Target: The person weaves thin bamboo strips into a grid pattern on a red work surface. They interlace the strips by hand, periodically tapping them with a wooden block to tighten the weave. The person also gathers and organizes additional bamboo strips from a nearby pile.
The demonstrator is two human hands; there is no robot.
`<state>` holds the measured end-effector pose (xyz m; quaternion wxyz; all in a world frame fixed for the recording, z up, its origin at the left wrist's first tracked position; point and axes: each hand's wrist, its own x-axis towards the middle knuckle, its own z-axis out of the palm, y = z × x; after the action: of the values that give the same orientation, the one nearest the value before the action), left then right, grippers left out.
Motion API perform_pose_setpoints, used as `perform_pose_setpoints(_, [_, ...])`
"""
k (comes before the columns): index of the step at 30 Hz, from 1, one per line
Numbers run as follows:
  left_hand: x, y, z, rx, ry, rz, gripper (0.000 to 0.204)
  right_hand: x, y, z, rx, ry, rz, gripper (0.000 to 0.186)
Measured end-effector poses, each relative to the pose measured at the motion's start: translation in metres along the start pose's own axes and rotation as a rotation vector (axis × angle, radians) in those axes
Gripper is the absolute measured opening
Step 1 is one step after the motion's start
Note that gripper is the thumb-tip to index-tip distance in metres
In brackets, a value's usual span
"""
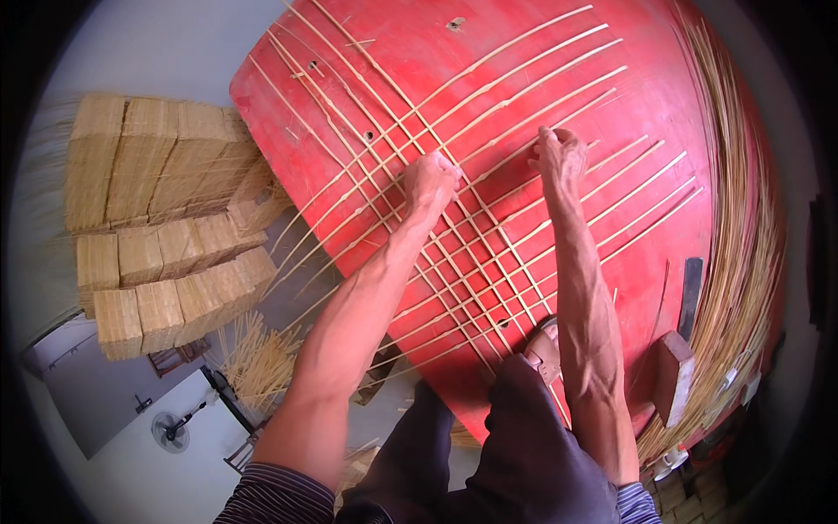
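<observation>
Pale bamboo strips (pixel 504 104) cross one another in an open lattice on a large red board (pixel 419 44). My left hand (pixel 430 183) is closed at the middle of the lattice, its fingers curled on a strip where several cross. Farther right, my right hand (pixel 561 157) is raised a little higher in the picture. Its thumb and fingers are pinched on a strip that runs over from beside the left hand; the fingertips partly hide it. Several strip ends stick out beyond the lattice to the upper left, the right and over the board's left edge.
A sandalled foot (pixel 546 352) rests on the lattice's near end. Long loose strips (pixel 738 227) lie along the right side, near a block (pixel 673 377) and a dark flat bar (pixel 691 297). Stacked woven bundles (pixel 144 166), a heap of strips (pixel 253 354) and a fan (pixel 171 431) are left.
</observation>
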<state>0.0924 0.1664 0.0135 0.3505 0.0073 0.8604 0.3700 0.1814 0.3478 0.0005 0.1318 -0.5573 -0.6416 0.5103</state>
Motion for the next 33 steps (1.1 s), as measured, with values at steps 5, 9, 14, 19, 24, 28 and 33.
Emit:
perform_pose_setpoints(5, [-0.012,-0.009,0.014,0.046,-0.11,-0.016,0.003,0.016,0.01,-0.006,0.403,-0.168,0.23,0.046])
perform_pose_setpoints(9, [-0.012,-0.009,0.011,0.034,-0.112,-0.008,0.003,0.013,0.005,-0.006,0.544,-0.206,0.332,0.037])
perform_pose_setpoints(14, [-0.012,-0.012,0.01,0.036,-0.084,-0.015,0.005,0.002,0.008,0.0,0.578,-0.322,0.36,0.031])
perform_pose_setpoints(19, [-0.01,-0.014,0.019,0.069,-0.065,0.018,0.008,-0.035,0.026,0.024,0.477,-0.53,0.295,0.028])
perform_pose_setpoints(24, [0.0,-0.03,0.021,0.181,0.022,0.167,0.011,-0.069,0.04,0.032,0.227,-0.391,-0.066,0.034])
perform_pose_setpoints(28, [0.002,-0.033,0.025,0.174,0.031,0.181,0.013,-0.085,0.028,0.026,0.159,-0.297,-0.227,0.029])
perform_pose_setpoints(33, [0.006,-0.04,0.027,0.196,0.043,0.178,0.014,-0.104,0.014,0.022,0.188,-0.31,-0.203,0.021])
